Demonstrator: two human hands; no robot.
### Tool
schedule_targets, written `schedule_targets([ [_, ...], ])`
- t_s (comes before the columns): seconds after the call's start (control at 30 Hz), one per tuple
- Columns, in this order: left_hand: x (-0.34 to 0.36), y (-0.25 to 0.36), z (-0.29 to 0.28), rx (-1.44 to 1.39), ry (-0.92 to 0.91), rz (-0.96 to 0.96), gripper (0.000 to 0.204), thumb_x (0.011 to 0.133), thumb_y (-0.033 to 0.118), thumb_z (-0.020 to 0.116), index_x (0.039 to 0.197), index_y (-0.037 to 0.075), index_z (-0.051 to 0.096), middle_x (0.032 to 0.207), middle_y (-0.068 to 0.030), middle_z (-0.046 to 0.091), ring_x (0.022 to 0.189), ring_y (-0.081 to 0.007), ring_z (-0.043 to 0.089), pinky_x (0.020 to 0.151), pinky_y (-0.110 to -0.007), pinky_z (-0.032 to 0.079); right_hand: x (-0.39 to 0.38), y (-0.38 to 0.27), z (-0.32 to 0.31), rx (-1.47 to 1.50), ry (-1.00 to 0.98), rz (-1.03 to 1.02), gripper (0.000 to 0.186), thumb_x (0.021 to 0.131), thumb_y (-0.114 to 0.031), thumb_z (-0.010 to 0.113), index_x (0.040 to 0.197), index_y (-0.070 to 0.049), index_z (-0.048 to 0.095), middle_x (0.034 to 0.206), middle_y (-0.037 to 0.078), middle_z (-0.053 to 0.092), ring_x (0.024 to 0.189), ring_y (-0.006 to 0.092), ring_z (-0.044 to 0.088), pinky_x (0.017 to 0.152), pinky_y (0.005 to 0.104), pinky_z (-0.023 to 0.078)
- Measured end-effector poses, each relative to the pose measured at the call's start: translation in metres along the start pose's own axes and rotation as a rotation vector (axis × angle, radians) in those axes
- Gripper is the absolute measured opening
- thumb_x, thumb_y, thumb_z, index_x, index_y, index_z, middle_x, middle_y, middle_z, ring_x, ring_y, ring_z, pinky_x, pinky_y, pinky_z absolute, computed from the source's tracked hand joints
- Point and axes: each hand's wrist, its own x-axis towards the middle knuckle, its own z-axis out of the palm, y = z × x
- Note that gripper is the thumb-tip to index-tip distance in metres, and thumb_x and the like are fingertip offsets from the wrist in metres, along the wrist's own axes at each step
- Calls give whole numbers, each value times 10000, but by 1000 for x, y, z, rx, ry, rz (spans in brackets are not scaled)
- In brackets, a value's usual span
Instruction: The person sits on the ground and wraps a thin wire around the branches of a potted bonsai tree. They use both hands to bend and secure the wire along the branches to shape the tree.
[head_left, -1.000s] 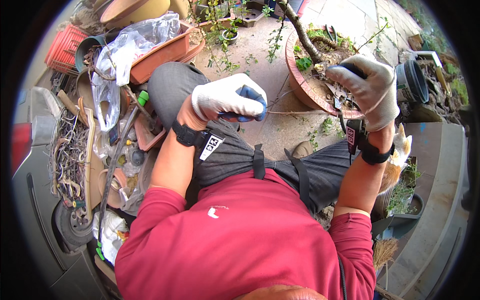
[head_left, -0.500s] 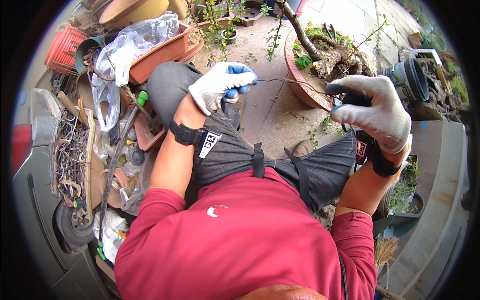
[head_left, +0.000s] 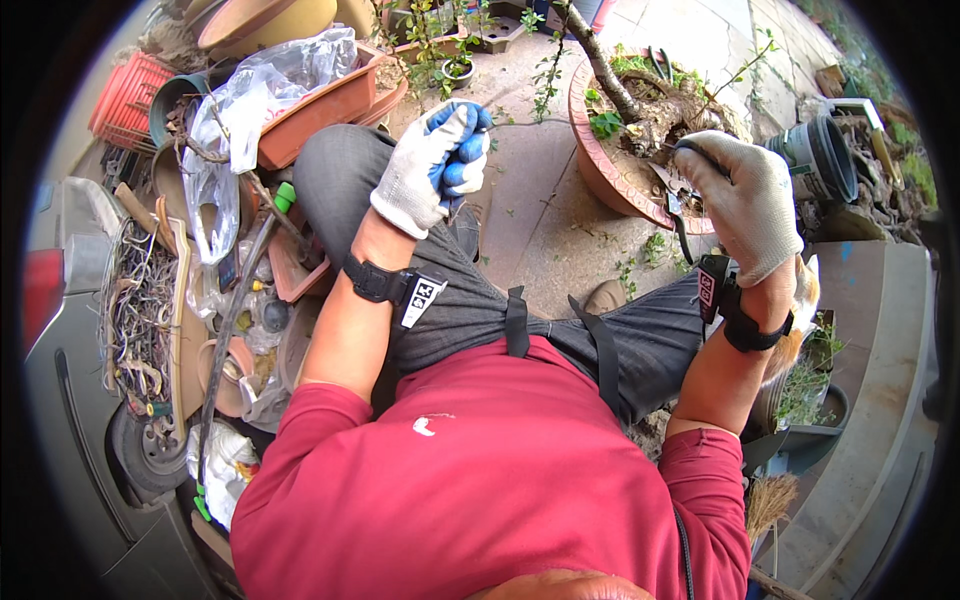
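While left hand (head_left: 432, 168) fists tight on thin wire (head_left: 530, 124), wire runs toward 3 o'clock into tree trunk (head_left: 598, 58) in round clay pot (head_left: 592, 160). Right hand (head_left: 742, 205), fingers curled round cutters (head_left: 674, 205), nearer trunk, trunk at its 10 o'clock.

Bright, even daylight falls from above with soft shadows, the paving at the top washes out pale, focus stays sharp centrally, and fisheye bending darkens into a black rim.
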Motion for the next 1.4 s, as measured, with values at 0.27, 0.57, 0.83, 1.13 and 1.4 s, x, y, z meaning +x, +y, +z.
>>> schedule_targets([
  [0.27,-2,5,-4,-162,-130,-82,262,1073,279,584,1115,27,645,818,3,556,531,-33,398,462,-204,318,3,19,5,-31,204,45,215,926,-217,734,1036,-35,764,804,165,724,717,233,727,694,338,550],
  [0.57,-7,-5,-5,47,-161,-177,248,1044,238,631,1099,-4,646,786,-44,612,479,-45,408,433,-214,322,9,37,14,16,168,142,217,915,-234,753,1027,-50,782,800,155,737,711,210,729,692,334,552],
  [0.83,-17,-11,9,350,-99,-302,240,1009,202,690,1164,23,730,867,-33,720,555,-23,501,492,-185,382,13,38,14,4,149,156,199,918,-213,740,1019,-47,785,812,149,751,729,204,744,694,332,558],
  [1.13,-25,12,25,449,-240,-82,638,1011,179,582,1592,54,352,957,-118,727,504,-27,446,470,-172,336,13,47,14,252,171,201,231,934,-179,761,1050,20,771,811,75,767,745,77,665,704,274,552],
  [1.4,-13,7,22,924,-41,-272,310,1016,248,602,1180,7,708,760,-20,685,535,-24,478,482,-188,358,4,30,8,263,271,80,204,916,-136,783,1044,24,785,837,32,761,778,55,657,727,240,552],
])
